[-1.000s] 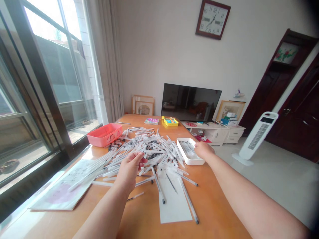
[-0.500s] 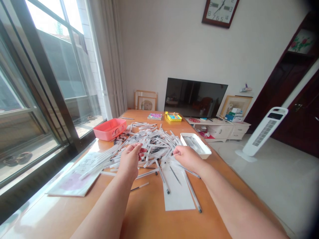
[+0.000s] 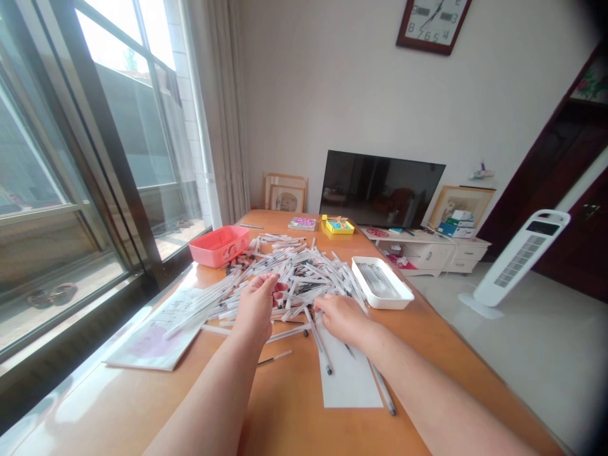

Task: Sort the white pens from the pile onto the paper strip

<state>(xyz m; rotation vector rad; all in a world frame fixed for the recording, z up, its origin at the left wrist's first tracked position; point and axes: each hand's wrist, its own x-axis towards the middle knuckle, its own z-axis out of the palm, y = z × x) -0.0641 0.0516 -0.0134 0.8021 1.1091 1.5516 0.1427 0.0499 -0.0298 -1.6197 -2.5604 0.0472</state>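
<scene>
A large heap of clear pens [image 3: 304, 263] with black ends covers the middle of the wooden table. My left hand [image 3: 256, 305] hovers at the heap's near side, thumb and fingers pinched together; anything between them is too small to make out. Over the top of a white paper sheet [image 3: 354, 387], my right hand [image 3: 342, 316] is closed with its fingertips down at the heap's near edge, and what they hold is hidden. One pen [image 3: 319, 342] lies across the sheet's left side, and another pen [image 3: 384, 389] lies along its right edge. Near my left wrist is a thin dark refill [image 3: 275, 358].
A white tray [image 3: 394, 304] holding slim refills stands right of the heap, and a red plastic box [image 3: 221, 248] stands left. A booklet [image 3: 152, 345] lies front left under some pens. Farther back are a yellow box [image 3: 339, 227] and a colourful book [image 3: 303, 223].
My right hand has moved left and nearer, onto the paper and away from the white tray. My left hand keeps its pinch in nearly the same place. The view has turned slightly left.
</scene>
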